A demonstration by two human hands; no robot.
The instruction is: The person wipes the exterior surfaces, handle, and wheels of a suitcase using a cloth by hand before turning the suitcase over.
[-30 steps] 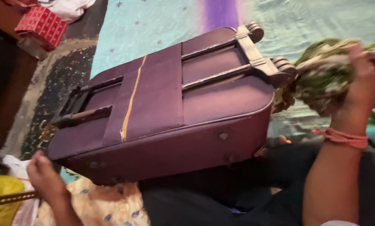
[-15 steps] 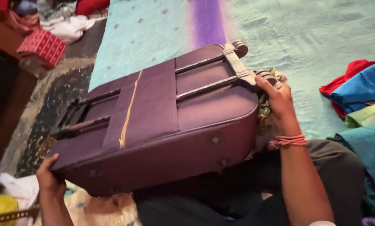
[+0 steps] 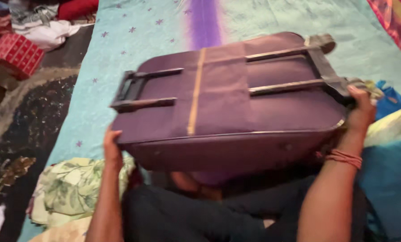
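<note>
A dark purple soft suitcase (image 3: 236,107) lies back-side up across my lap, its handle rails and wheels facing me. My left hand (image 3: 112,148) grips the corner at the handle end, on the left. My right hand (image 3: 361,110) holds the wheel end on the right, by a wheel; a green patterned cloth (image 3: 370,86) shows just past the fingers. A pink thread band is around my right wrist. My legs in dark trousers are under the case.
A turquoise bedsheet (image 3: 142,40) with a purple stripe covers the surface. A red patterned box (image 3: 14,53) and piled clothes sit at top left. Floral green fabric (image 3: 73,188) lies at lower left. Blue and yellow-green clothes (image 3: 391,148) lie at right.
The suitcase has swung round and shifted right and toward the bed, both hands still at its ends. A second ago my right hand was up in the air holding green cloth.
</note>
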